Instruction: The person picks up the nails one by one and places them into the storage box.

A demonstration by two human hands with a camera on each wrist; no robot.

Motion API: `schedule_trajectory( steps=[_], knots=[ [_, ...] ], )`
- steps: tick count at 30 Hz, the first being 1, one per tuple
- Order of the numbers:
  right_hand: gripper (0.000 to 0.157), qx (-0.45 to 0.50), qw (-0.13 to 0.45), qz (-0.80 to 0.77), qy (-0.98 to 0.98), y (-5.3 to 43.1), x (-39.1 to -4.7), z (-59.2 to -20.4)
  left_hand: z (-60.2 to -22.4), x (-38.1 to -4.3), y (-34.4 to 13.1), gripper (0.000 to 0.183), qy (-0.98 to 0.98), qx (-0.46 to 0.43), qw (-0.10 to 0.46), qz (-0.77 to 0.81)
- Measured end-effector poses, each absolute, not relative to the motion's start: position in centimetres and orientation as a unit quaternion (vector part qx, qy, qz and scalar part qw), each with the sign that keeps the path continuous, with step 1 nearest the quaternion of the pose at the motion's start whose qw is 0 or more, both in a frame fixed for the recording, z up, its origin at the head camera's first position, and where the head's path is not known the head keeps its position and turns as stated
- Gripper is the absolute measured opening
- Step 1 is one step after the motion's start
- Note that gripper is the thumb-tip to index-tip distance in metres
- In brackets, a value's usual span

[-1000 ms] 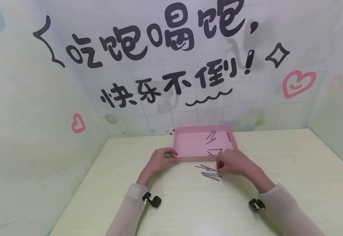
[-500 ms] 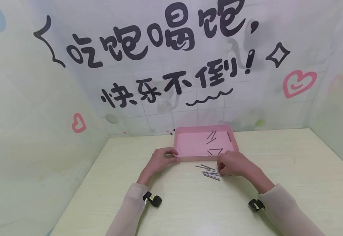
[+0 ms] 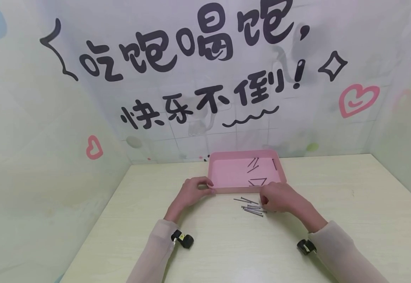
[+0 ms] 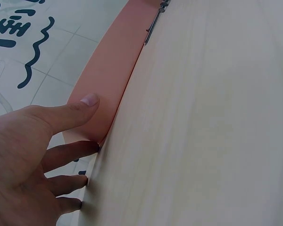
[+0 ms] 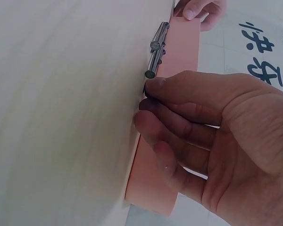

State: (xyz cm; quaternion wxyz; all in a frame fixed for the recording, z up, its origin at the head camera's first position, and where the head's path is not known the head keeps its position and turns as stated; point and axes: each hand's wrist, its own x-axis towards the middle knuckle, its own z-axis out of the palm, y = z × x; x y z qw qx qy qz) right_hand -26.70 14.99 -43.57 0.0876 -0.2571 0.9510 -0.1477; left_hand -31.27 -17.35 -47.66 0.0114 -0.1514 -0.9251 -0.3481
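A shallow pink tray (image 3: pixel 226 190) stands at the back of the table, with several nails (image 3: pixel 252 169) lying inside it. My left hand (image 3: pixel 191 192) holds the tray's front left corner, its thumb on the front wall and its fingers around the side. In front of the tray lies a loose pile of silver nails (image 3: pixel 250 207). At the right end of this pile is my right hand (image 3: pixel 277 196), with bent fingers. The right wrist view shows a dark sliver, seemingly a nail end (image 5: pixel 145 89), between thumb and index finger; the fingers mostly hide it.
A light wood-grain table (image 3: pixel 219 251) carries everything. Directly behind the tray rises a pale wall sheet (image 3: pixel 177 137) printed with large dark characters. Side walls border the table at left and right. Each sleeve has a black wrist camera (image 3: pixel 184 239).
My right hand has shifted slightly down at the right end of the nail pile, its fingers still bent. The left hand and tray have not visibly moved.
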Motion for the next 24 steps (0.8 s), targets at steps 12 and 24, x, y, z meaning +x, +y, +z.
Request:
schedule_trajectory(
  steps=[12, 24],
  knots=[
    [0.022, -0.273, 0.047, -0.147, 0.949, 15.33, -26.92, -43.80, -47.72, -31.30, -17.27, 0.016, -0.924, -0.151, 0.014, -0.351],
    [0.016, -0.268, 0.048, -0.159, 0.949, 15.16, -27.09, -43.71, -47.65, -31.22, -17.43, 0.017, -0.924, -0.161, 0.015, -0.346]
  ],
)
